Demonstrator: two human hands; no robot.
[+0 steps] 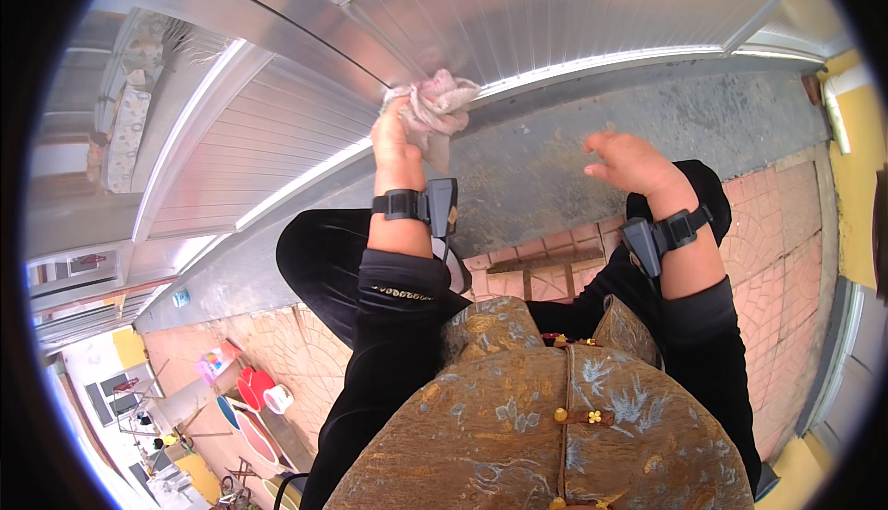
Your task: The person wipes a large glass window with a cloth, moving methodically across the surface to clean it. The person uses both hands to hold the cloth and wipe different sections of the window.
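My left hand (395,139) grips a crumpled, pale pink cloth (437,104). The cloth lies against the lower part of a ribbed metal door panel (527,17), close to the vertical seam between two panels; part of it hangs below my fingers. My right hand (628,160) hangs in the air above the grey concrete step (527,170), holding nothing, with its fingers loosely curled and apart. Each wrist wears a black strap with a small dark box. My fingertips on the left are partly hidden by the cloth.
Glass panes (104,108) above the left panel reflect the surroundings. Pink patterned paving (777,232) lies below the step. A white drainpipe (836,108) runs down the yellow wall at right. Red basins (255,386), a white bucket (279,399) and a plastic bag (218,361) stand at lower left.
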